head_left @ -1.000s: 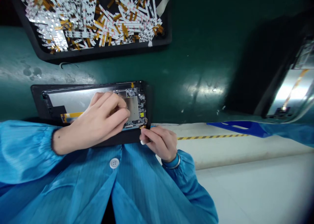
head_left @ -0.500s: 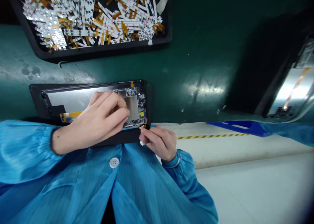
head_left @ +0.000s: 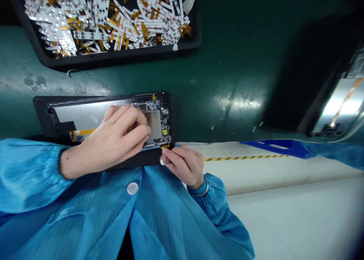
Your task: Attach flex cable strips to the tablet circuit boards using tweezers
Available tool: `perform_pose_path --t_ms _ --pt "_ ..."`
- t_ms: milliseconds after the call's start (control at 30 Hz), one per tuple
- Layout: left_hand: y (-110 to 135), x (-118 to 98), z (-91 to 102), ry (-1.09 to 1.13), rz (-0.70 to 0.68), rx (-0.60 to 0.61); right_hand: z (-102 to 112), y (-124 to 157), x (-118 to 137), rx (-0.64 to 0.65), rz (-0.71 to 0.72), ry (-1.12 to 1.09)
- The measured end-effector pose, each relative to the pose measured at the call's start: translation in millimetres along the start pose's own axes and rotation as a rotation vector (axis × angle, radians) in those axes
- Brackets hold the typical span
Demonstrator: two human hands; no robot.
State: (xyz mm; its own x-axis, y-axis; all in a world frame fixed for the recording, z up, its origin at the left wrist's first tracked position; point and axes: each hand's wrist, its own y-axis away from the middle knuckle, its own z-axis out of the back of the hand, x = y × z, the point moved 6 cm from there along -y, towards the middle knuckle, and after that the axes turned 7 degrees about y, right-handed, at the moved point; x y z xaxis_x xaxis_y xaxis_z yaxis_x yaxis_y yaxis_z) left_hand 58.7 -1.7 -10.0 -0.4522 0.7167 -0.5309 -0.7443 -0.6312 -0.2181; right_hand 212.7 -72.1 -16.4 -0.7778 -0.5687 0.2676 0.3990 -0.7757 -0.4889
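An opened tablet [head_left: 79,114] lies on a black pad [head_left: 41,108], its metal backing and circuit board [head_left: 155,125] exposed. My left hand [head_left: 113,140] rests over the tablet, fingers curled together above the board; whatever is between the fingertips is hidden. At the tablet's lower right corner, my right hand [head_left: 183,163] pinches a small flex cable [head_left: 165,147]. Its orange end shows beside the board's edge, and my fingers cover much of the rest. A wider orange ribbon cable [head_left: 82,133] crosses the tablet next to my left wrist.
Behind the tablet, a black tray [head_left: 119,57] holds many loose white and orange flex cables [head_left: 142,24]. Another device with a metallic back [head_left: 339,104] lies at the far right of the green table [head_left: 227,70]. A blue object [head_left: 273,147] and sleeve are beside the table edge.
My right fingertips have shifted slightly left, and more of the orange flex cable end shows at the board's corner. My left hand stays in place.
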Motion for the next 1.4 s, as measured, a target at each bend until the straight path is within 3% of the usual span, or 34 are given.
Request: perform_pose_path --t_ms 600,800,1100,1233,1400 --pt "1 0 -0.5 0.029 -0.043 0.008 1 -8 0 0.153 -0.007 -0.012" --pt "-5 2 -3.1 0.200 -0.033 0.187 -4 -1 -9 0.182 -0.129 -0.124" --pt "-4 6 -5.7 0.277 -0.100 0.239 -11 4 -14 0.167 -0.194 -0.287" --pt "-4 5 -4.4 0.200 -0.188 0.278 -13 5 -18 0.144 -0.242 -0.344" --pt "-7 -1 -0.5 0.071 -0.285 0.358 -14 6 -35 0.067 -0.490 -0.557"
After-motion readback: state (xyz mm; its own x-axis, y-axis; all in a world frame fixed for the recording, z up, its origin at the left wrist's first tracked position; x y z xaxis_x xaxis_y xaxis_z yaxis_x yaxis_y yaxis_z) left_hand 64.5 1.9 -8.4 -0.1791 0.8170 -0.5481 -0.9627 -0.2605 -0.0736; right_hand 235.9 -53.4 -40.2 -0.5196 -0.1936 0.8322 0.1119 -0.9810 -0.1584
